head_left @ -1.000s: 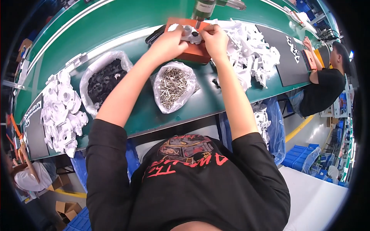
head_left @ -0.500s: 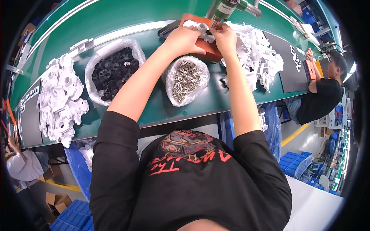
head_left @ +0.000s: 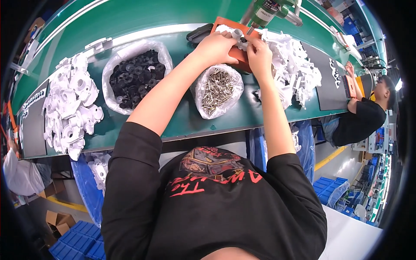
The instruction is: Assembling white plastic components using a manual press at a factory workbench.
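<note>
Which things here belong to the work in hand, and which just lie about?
Apparently in the work: white part at left hand and right hand, orange block beneath, green tool above, metal pins, black pieces, heaped white parts.

Seemingly lying about: open cardboard box, blue crates.

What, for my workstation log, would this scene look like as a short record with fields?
Left hand: at the white part; grip partly hidden
Right hand: fingertips by the same part
Under the part: orange block
Overhead: green power tool, tip above the part
Left of centre: plastic-lined container of black pieces
Centre: plastic bag of metal pins or screws
White part piles: far left, right
</note>
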`<action>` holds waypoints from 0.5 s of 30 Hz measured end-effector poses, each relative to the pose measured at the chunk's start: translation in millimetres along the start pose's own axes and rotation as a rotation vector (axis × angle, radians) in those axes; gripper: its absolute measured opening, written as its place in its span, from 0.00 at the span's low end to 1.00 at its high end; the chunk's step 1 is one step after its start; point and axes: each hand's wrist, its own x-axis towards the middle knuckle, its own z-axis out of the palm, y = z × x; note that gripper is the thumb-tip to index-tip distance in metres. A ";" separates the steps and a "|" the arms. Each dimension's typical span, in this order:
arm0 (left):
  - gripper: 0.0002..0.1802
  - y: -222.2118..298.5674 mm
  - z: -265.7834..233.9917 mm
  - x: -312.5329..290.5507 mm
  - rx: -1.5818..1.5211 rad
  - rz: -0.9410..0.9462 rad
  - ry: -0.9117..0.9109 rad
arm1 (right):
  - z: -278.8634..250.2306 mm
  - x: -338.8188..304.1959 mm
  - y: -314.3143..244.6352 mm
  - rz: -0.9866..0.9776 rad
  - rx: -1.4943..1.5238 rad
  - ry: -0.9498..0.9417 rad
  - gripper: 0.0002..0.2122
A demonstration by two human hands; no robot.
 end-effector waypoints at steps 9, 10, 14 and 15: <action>0.30 2.7 -2.6 4.9 -0.007 -0.040 -0.055 | -5.1 -1.4 -1.5 -0.147 -0.178 -0.084 0.12; 0.30 1.5 -1.4 4.5 -0.007 -0.041 -0.054 | -8.7 -2.4 -5.3 -0.171 -0.199 -0.123 0.12; 0.28 -0.9 1.2 0.4 -0.001 -0.005 0.041 | -39.2 -3.1 -23.5 -0.123 -0.108 -0.130 0.12; 0.28 -1.4 0.0 -1.8 -0.013 -0.005 0.057 | -52.9 -0.3 -22.8 0.103 0.041 -0.094 0.11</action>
